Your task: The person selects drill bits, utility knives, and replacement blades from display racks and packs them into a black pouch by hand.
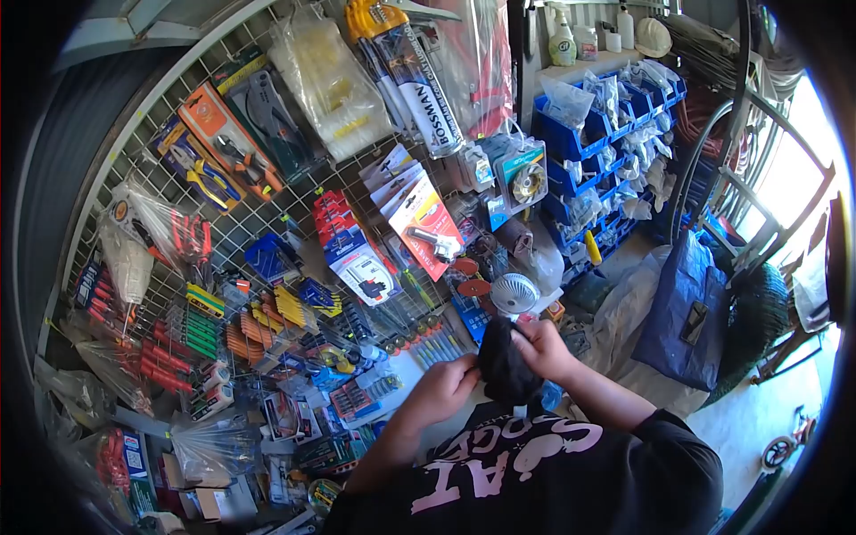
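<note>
A soft black cloth item [508, 367] is held up in front of my chest; its exact kind I cannot make out. My right hand [546, 351] is closed on its upper right edge. On the other side, my left hand [448, 389] has its fingers pinched together at the item's left edge. Just beyond the cloth stands a small white fan [514, 292]. Below both hands is my black shirt [571, 477] with pink lettering.
A wire grid wall [259, 40] on the left carries many packaged tools, including pliers [203, 174] and red-handled tools [190, 234]. Blue parts bins [571, 134] rise at the back right. A blue tarp-like bag [673, 312] and a metal rack [767, 169] stand at the right.
</note>
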A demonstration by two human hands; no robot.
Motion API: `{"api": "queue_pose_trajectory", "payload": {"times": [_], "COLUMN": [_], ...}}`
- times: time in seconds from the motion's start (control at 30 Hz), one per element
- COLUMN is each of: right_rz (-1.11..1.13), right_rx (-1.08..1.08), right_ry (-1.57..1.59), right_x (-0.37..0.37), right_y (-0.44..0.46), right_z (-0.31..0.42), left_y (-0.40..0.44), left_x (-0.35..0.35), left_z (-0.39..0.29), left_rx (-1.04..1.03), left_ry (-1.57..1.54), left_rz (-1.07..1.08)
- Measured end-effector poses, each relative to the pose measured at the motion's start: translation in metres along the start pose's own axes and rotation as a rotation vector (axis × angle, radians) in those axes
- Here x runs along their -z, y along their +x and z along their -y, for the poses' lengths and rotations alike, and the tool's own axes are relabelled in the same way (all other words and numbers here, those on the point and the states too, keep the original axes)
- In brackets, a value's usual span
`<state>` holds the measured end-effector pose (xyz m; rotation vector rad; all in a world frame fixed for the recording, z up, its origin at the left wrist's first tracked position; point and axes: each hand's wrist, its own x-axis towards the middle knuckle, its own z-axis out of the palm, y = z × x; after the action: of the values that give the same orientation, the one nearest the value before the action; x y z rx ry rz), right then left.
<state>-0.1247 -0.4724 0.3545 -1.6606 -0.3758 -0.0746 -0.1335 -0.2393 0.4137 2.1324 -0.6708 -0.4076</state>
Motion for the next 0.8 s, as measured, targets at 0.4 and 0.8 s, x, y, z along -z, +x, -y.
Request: {"api": "queue_pose_trajectory", "payload": {"times": [0.4, 0.8], "right_rz": [0.085, 0.604], "right_rx": [-0.051, 0.266], "right_ry": [0.070, -0.633], "right_x": [0.027, 0.038], "right_y": [0.012, 0.018], "right_z": [0.007, 0.035], "left_y": [0.017, -0.011], "left_x": [-0.082, 0.018], "left_z": [0.029, -0.007], "left_rx": [-0.116, 0.004], "left_ry": [-0.501, 0.214], "left_rz": [-0.400, 0.147]}}
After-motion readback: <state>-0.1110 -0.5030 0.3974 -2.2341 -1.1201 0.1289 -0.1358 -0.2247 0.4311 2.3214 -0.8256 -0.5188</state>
